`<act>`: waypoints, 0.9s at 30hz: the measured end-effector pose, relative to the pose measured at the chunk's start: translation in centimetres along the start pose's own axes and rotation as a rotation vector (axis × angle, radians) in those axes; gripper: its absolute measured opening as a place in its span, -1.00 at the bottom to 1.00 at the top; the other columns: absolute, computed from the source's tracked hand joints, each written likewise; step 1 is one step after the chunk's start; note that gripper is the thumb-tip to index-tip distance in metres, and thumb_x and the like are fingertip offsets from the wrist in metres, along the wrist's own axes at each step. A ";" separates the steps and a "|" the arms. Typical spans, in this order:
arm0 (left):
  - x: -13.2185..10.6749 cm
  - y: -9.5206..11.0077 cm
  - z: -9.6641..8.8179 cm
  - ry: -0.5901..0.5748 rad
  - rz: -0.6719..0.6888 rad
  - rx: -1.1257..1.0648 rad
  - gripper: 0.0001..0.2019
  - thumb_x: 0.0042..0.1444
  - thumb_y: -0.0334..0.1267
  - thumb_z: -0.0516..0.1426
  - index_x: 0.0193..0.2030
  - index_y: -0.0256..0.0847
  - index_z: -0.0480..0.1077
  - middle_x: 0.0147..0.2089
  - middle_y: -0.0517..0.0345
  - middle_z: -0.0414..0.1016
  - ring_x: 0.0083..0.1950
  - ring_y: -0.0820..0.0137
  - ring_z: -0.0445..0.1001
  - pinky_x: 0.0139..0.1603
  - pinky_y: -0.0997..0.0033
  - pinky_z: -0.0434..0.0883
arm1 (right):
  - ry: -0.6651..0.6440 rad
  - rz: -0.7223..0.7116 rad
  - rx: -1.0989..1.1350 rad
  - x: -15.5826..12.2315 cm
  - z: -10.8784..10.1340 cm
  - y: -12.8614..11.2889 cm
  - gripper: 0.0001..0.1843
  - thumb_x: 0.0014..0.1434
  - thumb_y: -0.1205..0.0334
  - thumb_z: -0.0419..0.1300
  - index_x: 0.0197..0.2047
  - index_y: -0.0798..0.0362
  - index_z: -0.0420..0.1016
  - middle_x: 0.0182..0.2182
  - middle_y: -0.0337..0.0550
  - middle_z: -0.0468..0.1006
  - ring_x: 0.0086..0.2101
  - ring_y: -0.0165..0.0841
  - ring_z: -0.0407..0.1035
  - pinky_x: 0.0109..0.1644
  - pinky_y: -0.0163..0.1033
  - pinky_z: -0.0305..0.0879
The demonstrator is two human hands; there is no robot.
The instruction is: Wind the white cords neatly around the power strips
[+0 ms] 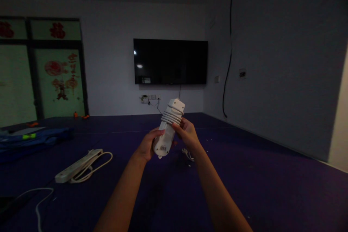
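A white power strip (169,127) is held up in front of me, tilted with its far end up. Its white cord is wound in several turns around the upper half. My left hand (149,145) grips the strip's lower end from the left. My right hand (187,132) pinches the strip and cord at the middle from the right. A loose bit of white cord with the plug (188,154) hangs below my right wrist.
A second white power strip (78,166) with a looped cord lies on the dark purple floor at left. Another white cable (38,197) lies at lower left. Blue fabric (32,139) is piled at far left. A black TV (170,61) hangs on the wall.
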State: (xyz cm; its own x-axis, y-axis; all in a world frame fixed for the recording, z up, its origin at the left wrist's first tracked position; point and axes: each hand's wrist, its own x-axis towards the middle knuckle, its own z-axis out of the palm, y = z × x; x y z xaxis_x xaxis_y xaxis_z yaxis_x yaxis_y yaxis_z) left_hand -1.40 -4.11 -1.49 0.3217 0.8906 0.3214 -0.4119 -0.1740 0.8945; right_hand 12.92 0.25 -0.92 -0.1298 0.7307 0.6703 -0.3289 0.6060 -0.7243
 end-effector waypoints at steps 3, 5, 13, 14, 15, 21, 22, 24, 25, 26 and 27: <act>-0.2 0.8 -0.3 0.098 0.101 0.264 -0.45 -0.13 -0.11 0.25 0.01 -0.37 0.38 -0.16 -0.09 0.53 -0.25 0.24 0.52 -0.27 0.34 0.41 | 0.044 -0.065 -0.035 0.1 0.8 0.2 -0.47 -0.24 0.03 0.39 -0.20 0.11 0.43 -0.32 -0.07 0.58 -0.34 -0.32 0.46 -0.27 -0.28 0.39; -0.4 1.1 -0.2 0.141 0.213 0.421 -0.21 -0.17 -0.18 0.28 0.24 -0.25 0.15 0.05 -0.13 0.42 -0.14 0.23 0.49 -0.16 0.28 0.41 | 0.089 -0.098 -0.055 0.0 1.2 0.3 -0.44 -0.24 0.04 0.39 -0.17 0.12 0.44 -0.25 -0.01 0.59 -0.24 -0.25 0.47 -0.17 -0.22 0.40; 0.2 -1.5 1.8 0.330 0.477 1.174 0.17 -0.30 -0.34 0.33 0.37 0.01 -0.34 0.27 -0.08 0.05 0.22 0.10 0.21 0.13 0.10 0.27 | 0.259 -0.038 -0.148 -0.1 0.8 0.4 -0.47 -0.16 -0.01 0.34 -0.19 0.19 0.50 -0.26 0.03 0.61 -0.25 -0.18 0.50 -0.16 -0.19 0.39; 0.2 -1.8 2.1 0.373 0.468 1.213 0.12 -0.25 -0.35 0.29 0.37 0.02 -0.33 0.25 -0.06 0.08 0.18 0.11 0.26 0.10 0.12 0.30 | 0.255 -0.027 -0.163 -0.1 0.7 0.4 -0.47 -0.17 -0.01 0.35 -0.19 0.19 0.50 -0.27 0.02 0.61 -0.26 -0.19 0.50 -0.18 -0.20 0.39; 0.3 -2.0 2.3 0.407 0.462 1.246 0.07 -0.20 -0.36 0.26 0.37 0.02 -0.31 0.23 -0.05 0.11 0.15 0.13 0.29 0.08 0.14 0.32 | 0.242 -0.017 -0.172 -0.1 0.6 0.2 -0.48 -0.18 0.00 0.36 -0.19 0.19 0.51 -0.28 0.01 0.61 -0.27 -0.20 0.50 -0.20 -0.22 0.39; 0.1 -1.1 1.7 0.434 0.497 1.220 -0.06 -0.20 -0.39 0.18 0.36 -0.07 -0.13 0.15 -0.01 0.27 0.10 0.16 0.32 0.06 0.19 0.28 | 0.013 0.076 -0.098 -0.1 -0.3 -0.8 -0.43 -0.23 0.09 0.38 -0.13 0.20 0.48 -0.49 -0.17 0.57 -0.47 -0.35 0.44 -0.45 -0.35 0.31; 0.0 -0.8 1.5 0.415 0.501 1.162 -0.06 -0.22 -0.39 0.19 0.35 -0.09 -0.09 0.12 -0.01 0.32 0.07 0.16 0.33 0.06 0.20 0.27 | -0.025 0.093 -0.091 -0.1 -0.4 -1.0 -0.42 -0.24 0.12 0.39 -0.12 0.19 0.48 -0.50 -0.19 0.56 -0.50 -0.38 0.42 -0.50 -0.38 0.28; 0.0 -0.4 1.0 0.378 0.469 1.043 -0.07 -0.26 -0.39 0.21 0.34 -0.12 0.00 -0.01 0.01 0.43 -0.06 0.17 0.39 -0.02 0.22 0.29 | -0.071 0.106 -0.089 -0.1 -0.7 -1.1 -0.44 -0.24 0.14 0.40 -0.13 0.18 0.48 -0.51 -0.21 0.54 -0.53 -0.43 0.38 -0.56 -0.41 0.20; -0.1 -0.2 0.9 0.366 0.435 0.998 -0.08 -0.28 -0.38 0.22 0.33 -0.13 0.02 -0.10 0.03 0.47 -0.15 0.19 0.41 -0.08 0.24 0.30 | -0.083 0.105 -0.093 -0.1 -0.8 -1.1 -0.46 -0.23 0.14 0.39 -0.14 0.17 0.49 -0.52 -0.22 0.53 -0.54 -0.44 0.36 -0.57 -0.42 0.18; -0.1 0.0 0.8 0.359 0.399 0.967 -0.08 -0.29 -0.38 0.22 0.32 -0.14 0.04 -0.17 0.05 0.48 -0.23 0.22 0.41 -0.15 0.27 0.31 | -0.091 0.101 -0.101 -0.1 -0.9 -1.0 -0.48 -0.22 0.13 0.38 -0.15 0.17 0.49 -0.53 -0.23 0.52 -0.55 -0.44 0.35 -0.58 -0.42 0.17; -0.1 0.1 0.7 0.360 0.369 0.948 -0.07 -0.30 -0.37 0.23 0.32 -0.15 0.04 -0.22 0.08 0.49 -0.30 0.26 0.39 -0.21 0.31 0.30 | -0.092 0.095 -0.112 -0.1 -0.9 -0.9 -0.49 -0.20 0.11 0.37 -0.15 0.17 0.49 -0.55 -0.24 0.51 -0.54 -0.44 0.36 -0.57 -0.41 0.17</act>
State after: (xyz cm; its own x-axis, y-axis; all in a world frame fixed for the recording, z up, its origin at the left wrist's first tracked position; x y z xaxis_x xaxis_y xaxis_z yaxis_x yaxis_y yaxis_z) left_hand -0.86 -4.51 -1.22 -0.0204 0.7612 0.6482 0.4457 -0.5734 0.6874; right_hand 14.11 -0.13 -0.48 -0.2421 0.7573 0.6066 -0.2059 0.5708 -0.7948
